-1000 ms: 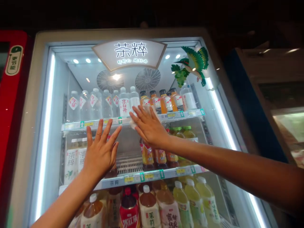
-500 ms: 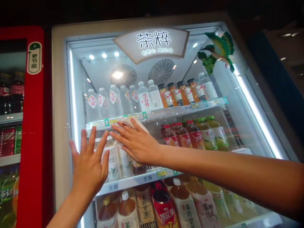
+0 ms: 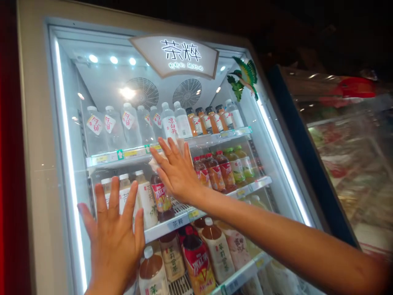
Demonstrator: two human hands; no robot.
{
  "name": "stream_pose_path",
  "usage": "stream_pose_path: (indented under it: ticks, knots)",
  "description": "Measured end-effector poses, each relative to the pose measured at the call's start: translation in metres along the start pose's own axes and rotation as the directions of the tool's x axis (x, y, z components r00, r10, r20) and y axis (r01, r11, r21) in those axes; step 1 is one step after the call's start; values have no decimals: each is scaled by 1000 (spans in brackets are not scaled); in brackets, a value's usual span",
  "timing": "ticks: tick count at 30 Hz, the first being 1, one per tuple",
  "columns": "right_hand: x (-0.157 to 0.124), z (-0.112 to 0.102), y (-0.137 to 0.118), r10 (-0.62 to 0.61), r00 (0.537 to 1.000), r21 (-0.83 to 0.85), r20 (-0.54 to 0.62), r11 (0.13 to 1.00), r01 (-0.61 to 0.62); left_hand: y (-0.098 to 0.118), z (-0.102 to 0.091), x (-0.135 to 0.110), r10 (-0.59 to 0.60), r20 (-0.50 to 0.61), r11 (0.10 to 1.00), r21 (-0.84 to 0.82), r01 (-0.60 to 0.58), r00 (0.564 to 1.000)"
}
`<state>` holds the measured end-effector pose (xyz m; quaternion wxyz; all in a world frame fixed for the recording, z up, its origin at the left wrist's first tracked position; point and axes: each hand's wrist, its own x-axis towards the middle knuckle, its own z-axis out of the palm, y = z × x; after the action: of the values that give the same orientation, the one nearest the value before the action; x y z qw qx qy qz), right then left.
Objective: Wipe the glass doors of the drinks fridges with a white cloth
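Observation:
My left hand (image 3: 115, 233) is raised at lower left, fingers spread and pointing up, with nothing in it. It is in front of the glass door (image 3: 196, 164) of a lit drinks cooler; I cannot tell whether it touches the pane. Flat against the same door, higher and to the right, my right hand (image 3: 178, 174) has its fingers stretched out over a thin white tissue (image 3: 154, 164). Edges of the tissue stick out beside the fingers, and the rest is hidden under the palm. Behind the glass, white-labelled bottles (image 3: 147, 200) stand near both hands.
Clear water bottles (image 3: 130, 123) and dark-capped amber bottles (image 3: 210, 119) line the top shelf. Large tea bottles (image 3: 196, 262) stand lowest. A lit sign (image 3: 178, 55) and a bird decoration (image 3: 245, 78) sit near the top. Another cooler (image 3: 337, 155) is at right, blurred.
The view has swung right, so the red cooler at left has mostly gone out of frame. My right hand has moved rightward over the glass with the tissue, farther from the left hand.

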<state>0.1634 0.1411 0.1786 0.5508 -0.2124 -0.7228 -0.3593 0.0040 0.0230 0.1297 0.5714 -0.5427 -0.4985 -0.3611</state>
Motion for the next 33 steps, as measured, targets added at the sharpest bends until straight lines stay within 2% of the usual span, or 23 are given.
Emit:
stream_pose_path:
  ticks: [1, 3, 5, 8, 9, 10, 12, 14, 15, 18, 19, 23, 24, 27, 28, 29, 31, 32, 33]
  knots:
    - [-10, 1, -2, 17, 1000, 16, -6, 1000, -17, 9, 2, 1, -2, -5, 1000, -19, 2, 1000]
    - [-30, 2, -2, -42, 999, 57, 0, 998, 42, 29, 6, 3, 0, -9, 999, -55, 0, 1000]
    - [-45, 2, 7, -37, 999, 82, -2, 996, 37, 48, 9, 7, 11, -13, 997, -81, -12, 1000]
    - [-60, 1, 37, 183, 982, 70, -56, 981, -179, 75, 14, 13, 24, -14, 994, -110, -25, 1000]
    - [-65, -1, 47, 217, 974, 64, -65, 975, -213, 84, 17, 16, 28, -14, 993, -117, -29, 1000]
    - [-72, -2, 57, 196, 979, 60, -58, 979, -193, 94, 20, 18, 32, -16, 992, -123, -34, 999]
    - [-89, -5, 75, 38, 999, 64, -5, 997, -37, 114, 30, 22, 49, -22, 990, -132, -52, 999]
    - [-106, -7, 94, -84, 996, 78, 33, 994, 82, 135, 41, 26, 67, -32, 987, -145, -71, 997]
    - [-113, -8, 104, -75, 997, 77, 28, 994, 72, 145, 47, 28, 74, -36, 985, -154, -79, 997]
    - [-126, -10, 136, 119, 992, 76, -35, 990, -116, 175, 65, 33, 58, -34, 981, -185, -64, 998]
    - [-128, -11, 147, 142, 989, 87, -36, 986, -139, 184, 71, 35, 50, -27, 979, -195, -54, 998]
    - [-143, -16, 191, -11, 999, 149, 51, 989, 3, 217, 91, 41, 47, -5, 976, -213, -47, 999]
    - [-147, -17, 204, 18, 999, 151, 43, 988, -24, 224, 96, 42, 49, -1, 976, -212, -48, 999]
    - [-163, -19, 244, 254, 966, 141, -45, 959, -245, 248, 108, 45, 59, 13, 978, -199, -56, 998]
    - [-168, -20, 256, 274, 960, 140, -51, 954, -265, 256, 112, 46, 66, 15, 980, -191, -62, 998]
    - [-174, -21, 265, 236, 971, 140, -32, 963, -230, 264, 115, 47, 75, 16, 981, -182, -71, 997]
    - [-186, -24, 282, 82, 996, 145, 40, 986, -87, 278, 121, 51, 90, 18, 983, -165, -86, 996]
    - [-190, -25, 288, 36, 998, 147, 58, 988, -44, 285, 124, 54, 94, 16, 983, -157, -91, 995]
    - [-194, -26, 295, 40, 998, 145, 53, 988, -47, 291, 127, 56, 96, 17, 984, -150, -92, 995]
